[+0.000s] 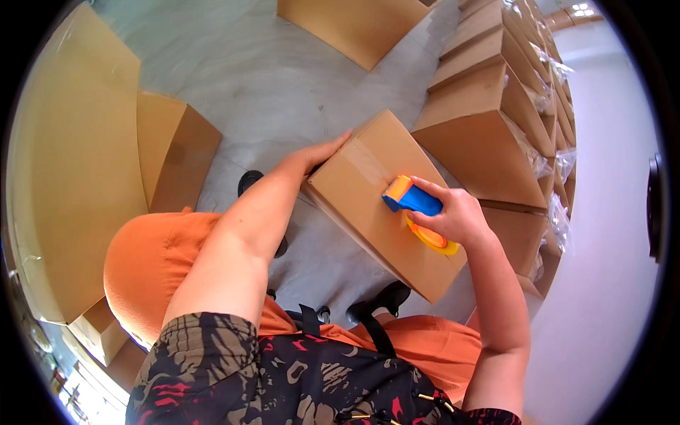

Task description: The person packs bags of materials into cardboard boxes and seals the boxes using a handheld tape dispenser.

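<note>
A closed cardboard box (354,195) sits tilted in front of me, above my lap. A strip of clear tape (370,160) runs along the seam on its top face. My left hand (327,151) holds the box at its far left edge, with the fingertips partly hidden. In my right hand (453,212) is a blue and orange tape dispenser (418,198), gripped between thumb and fingers. Its yellow-orange tape roll (433,237) shows below the hand. The dispenser's head rests on or just above the middle of the box top; I cannot tell which.
Cardboard boxes (471,127) with clear plastic sticking out are stacked along the right, by a white wall (602,212). Large boxes (78,163) stand close on my left. Another box (347,28) is on the grey floor (234,64) ahead. My orange-clad legs flank the box.
</note>
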{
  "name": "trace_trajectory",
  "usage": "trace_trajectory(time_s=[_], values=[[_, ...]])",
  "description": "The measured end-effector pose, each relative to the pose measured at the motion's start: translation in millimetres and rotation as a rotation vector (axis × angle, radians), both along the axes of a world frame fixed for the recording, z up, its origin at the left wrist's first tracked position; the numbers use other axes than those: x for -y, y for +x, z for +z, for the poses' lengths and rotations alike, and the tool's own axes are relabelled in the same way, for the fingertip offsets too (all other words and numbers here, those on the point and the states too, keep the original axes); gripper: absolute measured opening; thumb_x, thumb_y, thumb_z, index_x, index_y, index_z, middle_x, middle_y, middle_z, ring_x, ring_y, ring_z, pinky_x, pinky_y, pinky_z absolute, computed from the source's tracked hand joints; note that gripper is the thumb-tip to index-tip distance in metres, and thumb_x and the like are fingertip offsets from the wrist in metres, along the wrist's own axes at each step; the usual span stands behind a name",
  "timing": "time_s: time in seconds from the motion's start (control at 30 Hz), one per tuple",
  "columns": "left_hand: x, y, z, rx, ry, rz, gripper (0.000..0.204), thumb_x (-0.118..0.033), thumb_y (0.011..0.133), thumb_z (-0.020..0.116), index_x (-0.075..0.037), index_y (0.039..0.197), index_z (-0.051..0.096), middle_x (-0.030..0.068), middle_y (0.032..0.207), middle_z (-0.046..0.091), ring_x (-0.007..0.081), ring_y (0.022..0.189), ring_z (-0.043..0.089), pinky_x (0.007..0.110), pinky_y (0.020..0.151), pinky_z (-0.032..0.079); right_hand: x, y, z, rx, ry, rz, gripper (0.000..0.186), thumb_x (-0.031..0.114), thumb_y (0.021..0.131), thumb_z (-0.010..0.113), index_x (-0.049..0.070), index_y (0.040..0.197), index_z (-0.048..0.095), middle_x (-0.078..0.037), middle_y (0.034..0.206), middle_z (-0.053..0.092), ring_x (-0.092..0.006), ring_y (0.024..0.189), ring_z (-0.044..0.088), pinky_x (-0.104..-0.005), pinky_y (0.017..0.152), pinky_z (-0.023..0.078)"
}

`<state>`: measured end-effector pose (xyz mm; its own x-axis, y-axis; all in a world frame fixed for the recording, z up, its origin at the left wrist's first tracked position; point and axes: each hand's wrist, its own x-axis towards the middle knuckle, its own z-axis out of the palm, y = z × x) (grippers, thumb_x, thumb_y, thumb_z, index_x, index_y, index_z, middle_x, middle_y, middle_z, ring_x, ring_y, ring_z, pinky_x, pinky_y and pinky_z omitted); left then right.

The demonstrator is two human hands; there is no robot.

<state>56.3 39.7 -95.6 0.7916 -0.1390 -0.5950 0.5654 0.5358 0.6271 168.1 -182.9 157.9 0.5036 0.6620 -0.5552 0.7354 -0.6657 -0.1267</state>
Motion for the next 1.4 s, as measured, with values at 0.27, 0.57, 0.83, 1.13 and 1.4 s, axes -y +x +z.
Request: trace_trajectory(time_s=[0.27,0.57,0.83,1.13,1.4], values=[[17.6,9.5,123.9,0.011,0.379,-0.148,0.087,-0.074,0.091,0.05,-0.009,0.149,0.046,0.0115,0.148,0.052,0.0229,0.131,0.053,0.037,0.106,0.043,8.2,13.3,1.8,-0.024,0.002,0.015,0.066,0.051,0.075,0.072,0.027,0.136,0.064,-0.017,0.11,0.072,-0.0311,0.107,0.067,-0.0394,0.096,0.051],[53.0,6.0,108.1,-0.022,1.389,0.157,0.078,-0.066,0.084,0.065,-0.018,0.143,0.051,0.0116,0.125,0.069,0.0301,0.115,0.065,0.038,0.095,0.05,11.8,17.5,0.3,-0.103,0.044,0.095,0.061,0.048,0.074,0.07,0.026,0.131,0.067,-0.009,0.115,0.072,-0.027,0.11,0.066,-0.0358,0.097,0.051],[56.5,6.0,107.8,-0.022,1.462,0.114,0.081,-0.066,0.087,0.063,-0.02,0.151,0.042,0.0116,0.134,0.064,0.0296,0.121,0.061,0.037,0.099,0.048,113.1,25.1,10.5,-0.056,-0.078,0.071,0.063,0.046,0.073,0.073,0.025,0.132,0.067,-0.011,0.113,0.072,-0.0278,0.109,0.067,-0.0363,0.096,0.051],[78.2,2.5,77.1,0.583,2.02,-0.456,0.086,-0.063,0.092,0.054,-0.011,0.157,0.031,0.0108,0.166,0.022,0.0302,0.155,0.012,0.054,0.124,0.006,236.2,20.7,19.9,-0.007,-0.03,-0.035,0.063,0.047,0.077,0.075,0.032,0.137,0.062,-0.015,0.093,0.073,-0.0312,0.091,0.07,-0.0407,0.087,0.053],[264.9,-6.3,133.2,0.882,1.74,-0.921,0.11,-0.067,0.078,0.069,-0.007,0.159,0.023,0.0215,0.165,0.015,0.0349,0.155,0.007,0.05,0.125,0.005,255.0,4.9,9.9,0.011,0.099,-0.144,0.062,0.049,0.078,0.075,0.03,0.136,0.063,-0.018,0.096,0.073,-0.0327,0.091,0.071,-0.0407,0.088,0.055]])
